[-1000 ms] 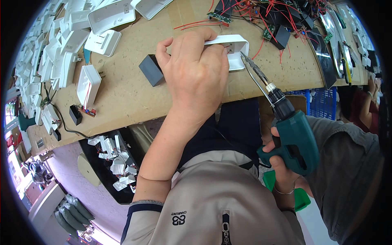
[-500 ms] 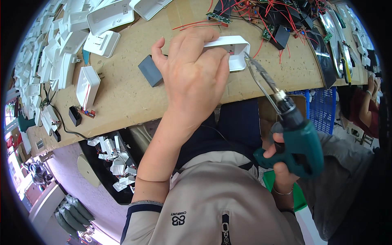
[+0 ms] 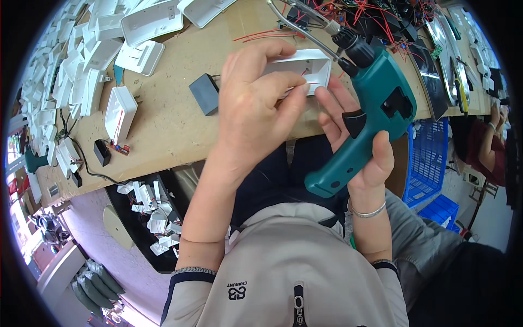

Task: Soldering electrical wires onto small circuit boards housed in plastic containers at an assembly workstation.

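A white plastic case (image 3: pixel 318 61) lies open-side up on the bench, in front of me. My left hand (image 3: pixel 256 103) reaches over it, thumb and forefinger pinched inside at a short red wire (image 3: pixel 312 83). My right hand (image 3: pixel 357 158) holds a teal soldering gun (image 3: pixel 376 103) by its grip, the thumb along one side. Its other fingers stretch past the trigger to the case's right end. The gun's metal nozzle and feed tube point up and left, above the case; the tip is cut off by the top edge. A dark grey box (image 3: pixel 204 94) stands left of my left hand.
White plastic cases (image 3: pixel 150 24) pile up along the left and far side. Circuit boards with red wires (image 3: pixel 370 13) heap at the far right. A black tray (image 3: pixel 150 218) of white parts sits below the bench's left edge, a blue crate (image 3: pixel 427 158) at the right. Another person (image 3: pixel 493 147) sits far right.
My right hand has raised the soldering gun from beside my lap up to the case, its nozzle now past it. Its fingers have opened out toward the case. The left hand stays over the case.
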A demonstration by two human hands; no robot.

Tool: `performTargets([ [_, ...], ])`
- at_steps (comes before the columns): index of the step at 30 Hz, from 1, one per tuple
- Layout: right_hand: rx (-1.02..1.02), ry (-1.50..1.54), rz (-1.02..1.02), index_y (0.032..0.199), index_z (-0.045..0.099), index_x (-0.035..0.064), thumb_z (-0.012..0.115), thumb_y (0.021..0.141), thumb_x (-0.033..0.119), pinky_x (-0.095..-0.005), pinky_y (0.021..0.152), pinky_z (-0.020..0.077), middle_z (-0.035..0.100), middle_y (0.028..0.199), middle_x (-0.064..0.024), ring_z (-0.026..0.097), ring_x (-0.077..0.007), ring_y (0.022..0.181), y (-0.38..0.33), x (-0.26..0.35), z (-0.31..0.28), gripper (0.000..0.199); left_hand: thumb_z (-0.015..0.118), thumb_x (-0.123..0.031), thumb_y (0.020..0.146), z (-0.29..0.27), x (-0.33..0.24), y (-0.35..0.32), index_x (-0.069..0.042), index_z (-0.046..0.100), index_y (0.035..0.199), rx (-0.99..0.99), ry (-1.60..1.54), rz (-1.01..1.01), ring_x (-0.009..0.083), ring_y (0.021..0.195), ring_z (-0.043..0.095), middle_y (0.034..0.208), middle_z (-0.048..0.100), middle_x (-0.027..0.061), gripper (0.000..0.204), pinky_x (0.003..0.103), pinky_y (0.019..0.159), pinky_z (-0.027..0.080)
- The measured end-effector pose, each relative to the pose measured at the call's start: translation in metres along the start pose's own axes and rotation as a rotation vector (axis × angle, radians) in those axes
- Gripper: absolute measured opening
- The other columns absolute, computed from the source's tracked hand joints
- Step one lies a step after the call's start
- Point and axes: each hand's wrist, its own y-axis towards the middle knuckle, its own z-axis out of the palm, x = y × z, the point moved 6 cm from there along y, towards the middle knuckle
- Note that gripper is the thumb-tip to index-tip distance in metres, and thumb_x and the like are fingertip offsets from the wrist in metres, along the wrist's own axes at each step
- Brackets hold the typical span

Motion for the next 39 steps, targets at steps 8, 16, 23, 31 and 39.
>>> performTargets([
  [8,-0.034,0.030,0.000,0.145,0.018,0.0057,0.060,0.086,0.040,-0.0431,0.105,0.0355,0.020,0.146,-0.0262,0.029,-0.0378,0.133,-0.001,0.002,-0.006,0.080,0.067,-0.001,0.065,0.011,-0.001,-0.003,-0.001,0.064,0.074,-0.193,0.168,0.003,0.0249,0.088,0.058,0.097,0.060,0.0095,0.009,0.034,0.076,0.044],
  [16,-0.044,-0.174,-0.090,0.139,0.030,0.0012,0.063,0.085,0.038,-0.0406,0.089,0.0500,0.036,0.138,-0.0266,0.051,-0.0350,0.117,-0.044,0.023,-0.022,0.074,0.067,-0.004,0.066,0.016,-0.003,-0.001,-0.004,0.062,0.074,-0.177,0.331,0.036,0.0226,0.087,0.056,0.096,0.059,0.0051,0.009,0.036,0.077,0.037],
  [23,-0.006,-0.077,-0.090,0.144,0.020,0.0041,0.061,0.086,0.035,-0.0396,0.101,0.0415,0.018,0.146,-0.0281,0.032,-0.0396,0.131,-0.021,0.019,-0.017,0.077,0.070,-0.005,0.070,0.006,-0.005,-0.002,-0.004,0.067,0.075,-0.156,0.211,0.007,0.0237,0.093,0.058,0.099,0.062,0.0084,0.006,0.033,0.080,0.042],
  [31,-0.121,0.090,-0.013,0.141,0.023,-0.0013,0.066,0.083,0.030,-0.0430,0.107,0.0347,0.033,0.141,-0.0245,0.035,-0.0395,0.130,0.007,-0.002,-0.005,0.079,0.073,-0.003,0.069,0.001,-0.012,-0.012,-0.006,0.068,0.079,-0.214,-0.058,0.042,0.0346,0.109,0.052,0.110,0.057,0.0146,0.011,0.041,0.093,0.041],
  [39,-0.170,0.066,0.002,0.143,0.022,0.0037,0.061,0.083,0.045,-0.0448,0.112,0.0222,0.025,0.145,-0.0247,0.027,-0.0373,0.134,0.005,-0.009,-0.003,0.083,0.073,-0.008,0.069,0.008,-0.021,-0.010,-0.009,0.070,0.079,-0.216,0.164,-0.071,0.0340,0.114,0.047,0.117,0.055,0.0137,0.011,0.043,0.098,0.032],
])
